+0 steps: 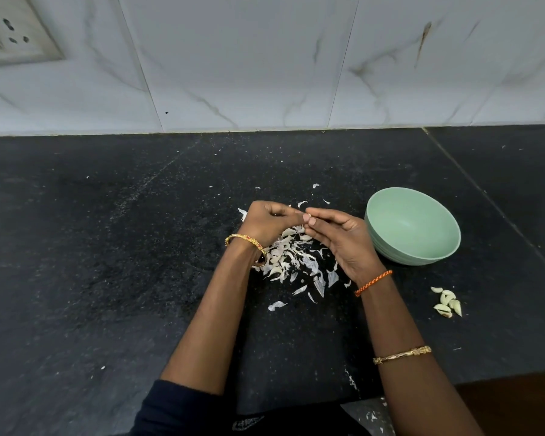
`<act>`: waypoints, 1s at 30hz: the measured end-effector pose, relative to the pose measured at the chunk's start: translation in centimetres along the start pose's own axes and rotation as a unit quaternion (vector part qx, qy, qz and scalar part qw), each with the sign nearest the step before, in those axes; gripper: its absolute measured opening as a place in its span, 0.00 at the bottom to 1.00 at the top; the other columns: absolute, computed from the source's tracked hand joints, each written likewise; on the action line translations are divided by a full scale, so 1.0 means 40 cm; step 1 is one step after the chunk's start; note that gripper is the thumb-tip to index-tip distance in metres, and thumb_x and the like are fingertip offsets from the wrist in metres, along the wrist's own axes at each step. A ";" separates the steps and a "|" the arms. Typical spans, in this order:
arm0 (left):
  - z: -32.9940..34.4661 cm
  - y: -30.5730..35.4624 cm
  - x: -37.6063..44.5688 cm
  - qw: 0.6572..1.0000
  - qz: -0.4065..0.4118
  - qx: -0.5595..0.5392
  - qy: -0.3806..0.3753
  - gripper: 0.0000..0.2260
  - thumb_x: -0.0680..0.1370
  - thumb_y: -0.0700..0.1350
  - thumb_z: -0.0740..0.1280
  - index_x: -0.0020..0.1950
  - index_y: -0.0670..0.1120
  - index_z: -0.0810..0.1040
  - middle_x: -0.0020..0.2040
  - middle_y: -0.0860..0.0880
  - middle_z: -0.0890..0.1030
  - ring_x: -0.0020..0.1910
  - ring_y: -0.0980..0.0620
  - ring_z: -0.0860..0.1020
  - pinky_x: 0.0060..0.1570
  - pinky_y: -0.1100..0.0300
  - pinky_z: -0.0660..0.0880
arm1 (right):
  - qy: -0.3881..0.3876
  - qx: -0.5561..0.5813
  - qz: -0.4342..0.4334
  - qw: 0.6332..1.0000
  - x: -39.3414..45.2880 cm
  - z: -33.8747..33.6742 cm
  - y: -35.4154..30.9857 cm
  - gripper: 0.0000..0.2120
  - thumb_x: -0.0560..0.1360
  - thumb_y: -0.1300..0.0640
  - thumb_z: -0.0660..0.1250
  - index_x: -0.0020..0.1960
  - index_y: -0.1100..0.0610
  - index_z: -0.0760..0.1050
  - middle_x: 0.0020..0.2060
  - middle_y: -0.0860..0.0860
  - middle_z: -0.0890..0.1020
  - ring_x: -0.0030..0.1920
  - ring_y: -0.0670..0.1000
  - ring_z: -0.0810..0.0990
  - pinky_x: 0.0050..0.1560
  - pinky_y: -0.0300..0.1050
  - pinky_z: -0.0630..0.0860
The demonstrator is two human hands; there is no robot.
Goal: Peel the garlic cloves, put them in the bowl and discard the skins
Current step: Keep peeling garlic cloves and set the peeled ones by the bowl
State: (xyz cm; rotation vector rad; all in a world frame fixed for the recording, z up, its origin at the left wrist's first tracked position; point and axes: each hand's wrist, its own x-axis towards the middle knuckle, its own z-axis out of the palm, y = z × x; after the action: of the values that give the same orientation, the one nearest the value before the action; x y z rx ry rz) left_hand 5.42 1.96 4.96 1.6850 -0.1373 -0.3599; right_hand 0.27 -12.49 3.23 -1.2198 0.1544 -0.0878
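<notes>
Black tabletop (107, 278) below marble-tile wall (265, 58). Green bowl (412, 226) on tabletop, looks empty. Left of bowl: both hands meet above skin pile (293, 259). Left hand (266, 221) fingers curled; right hand (340, 234) fingers curled, fingertips touching left hand's; what they pinch too small to tell. Garlic cloves (447, 302) on tabletop just below-right of bowl. Bangles on both wrists.
</notes>
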 end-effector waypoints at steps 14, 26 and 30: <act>0.003 -0.008 0.005 0.998 -0.002 0.051 0.027 0.05 0.73 0.39 0.72 0.37 0.43 0.81 0.34 0.52 0.80 0.30 0.66 0.77 0.31 0.77 0.71 | -0.011 -0.142 -0.056 0.988 0.004 -0.005 0.004 0.10 0.72 0.71 0.70 0.46 0.58 0.83 0.41 0.51 0.86 0.43 0.49 0.85 0.44 0.36 0.80; 0.016 -0.012 0.008 0.998 -0.040 0.036 0.029 0.08 0.75 0.40 0.69 0.38 0.36 0.79 0.27 0.49 0.66 0.20 0.61 0.60 0.20 0.71 0.61 | -0.001 -0.218 -0.113 0.969 0.019 0.002 0.012 0.09 0.72 0.69 0.71 0.51 0.64 0.81 0.43 0.55 0.85 0.41 0.50 0.85 0.47 0.41 0.81; 0.014 -0.018 0.015 0.998 -0.059 0.016 0.023 0.14 0.76 0.42 0.68 0.31 0.44 0.73 0.20 0.55 0.62 0.18 0.60 0.57 0.19 0.69 0.55 | -0.013 -0.187 -0.093 0.978 0.017 0.006 0.006 0.09 0.72 0.71 0.70 0.51 0.63 0.81 0.41 0.52 0.85 0.40 0.48 0.85 0.46 0.38 0.81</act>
State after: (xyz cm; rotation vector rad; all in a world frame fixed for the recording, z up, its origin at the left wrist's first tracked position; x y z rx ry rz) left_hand 5.72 1.36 4.09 1.7356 -0.0102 -0.4079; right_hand 0.97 -12.29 3.03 -1.6089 0.0334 -0.2141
